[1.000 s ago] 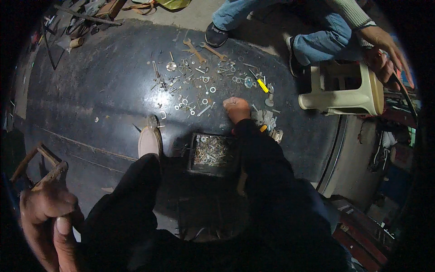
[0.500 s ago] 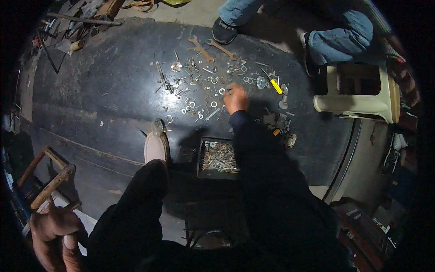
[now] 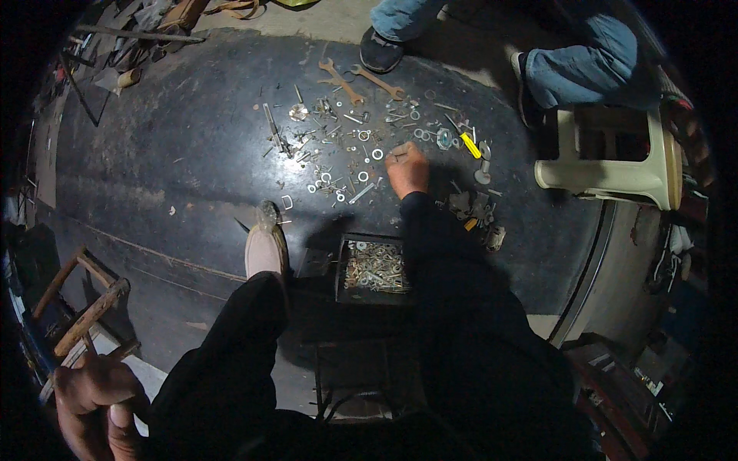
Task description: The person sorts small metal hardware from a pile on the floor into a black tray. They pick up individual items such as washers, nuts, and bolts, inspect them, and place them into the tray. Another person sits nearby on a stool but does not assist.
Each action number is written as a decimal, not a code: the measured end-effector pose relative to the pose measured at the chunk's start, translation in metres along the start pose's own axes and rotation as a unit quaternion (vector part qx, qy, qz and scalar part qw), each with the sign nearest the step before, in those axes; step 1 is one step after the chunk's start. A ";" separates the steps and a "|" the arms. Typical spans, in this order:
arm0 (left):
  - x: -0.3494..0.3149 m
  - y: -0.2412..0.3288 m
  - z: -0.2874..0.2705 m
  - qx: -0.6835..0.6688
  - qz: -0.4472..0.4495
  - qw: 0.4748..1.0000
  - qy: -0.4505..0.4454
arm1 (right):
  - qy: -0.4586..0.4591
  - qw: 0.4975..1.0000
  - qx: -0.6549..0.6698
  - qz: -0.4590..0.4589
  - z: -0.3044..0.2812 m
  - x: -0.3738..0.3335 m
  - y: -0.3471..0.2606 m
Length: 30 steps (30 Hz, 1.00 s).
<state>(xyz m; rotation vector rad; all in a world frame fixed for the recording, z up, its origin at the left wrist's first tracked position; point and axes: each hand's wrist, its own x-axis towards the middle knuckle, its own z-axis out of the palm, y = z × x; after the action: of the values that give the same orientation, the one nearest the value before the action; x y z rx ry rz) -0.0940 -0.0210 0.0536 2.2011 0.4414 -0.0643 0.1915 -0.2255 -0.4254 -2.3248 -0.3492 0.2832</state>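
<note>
Holding the right hand (image 3: 407, 170) low over the black mat (image 3: 138, 154), right of its middle, with fingertips bunched; not being able to tell whether grasping any piece. Curling the left hand (image 3: 100, 403) in front of a wooden frame (image 3: 90, 316), toward the mat's near left corner, with thumb against fingers; not being able to tell about contents. Noting a washer (image 3: 374, 155) lying just left of the right fingertips, and loose fasteners (image 3: 361, 193) spreading toward the mat's far edge. Observing a yellow-handled screwdriver (image 3: 470, 146) lying toward the right edge. Recording two rusty wrenches (image 3: 378, 82) resting near the far edge, close to a co-worker's shoe (image 3: 380, 52). Finding a dark tray (image 3: 372, 297) holding mixed hardware (image 3: 377, 265) toward the near edge.
</note>
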 end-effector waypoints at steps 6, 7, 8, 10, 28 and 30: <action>-0.002 -0.001 -0.001 0.002 -0.002 1.000 -0.002 | 0.000 1.000 0.025 0.013 -0.004 -0.002 -0.005; -0.003 0.001 0.000 0.003 -0.049 0.999 0.025 | -0.001 0.999 0.036 0.014 -0.004 -0.003 -0.006; -0.005 0.005 0.003 0.004 -0.094 0.994 0.051 | 0.000 0.999 0.047 0.020 -0.004 -0.004 -0.007; -0.009 0.015 0.011 0.005 -0.186 0.977 0.104 | 0.000 0.996 0.078 0.044 -0.003 -0.005 -0.007; -0.002 -0.007 -0.001 -0.021 -0.007 1.000 -0.005 | -0.059 0.992 -0.097 -0.049 0.002 -0.006 -0.021; 0.001 -0.005 0.000 -0.014 -0.003 1.000 0.001 | -0.067 0.991 -0.106 -0.050 0.001 -0.007 -0.021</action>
<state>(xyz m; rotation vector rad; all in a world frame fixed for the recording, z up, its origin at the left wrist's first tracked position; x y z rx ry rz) -0.0947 -0.0182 0.0497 2.1728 0.4470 -0.0594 0.1813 -0.2132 -0.4101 -2.4930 -0.5865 0.3701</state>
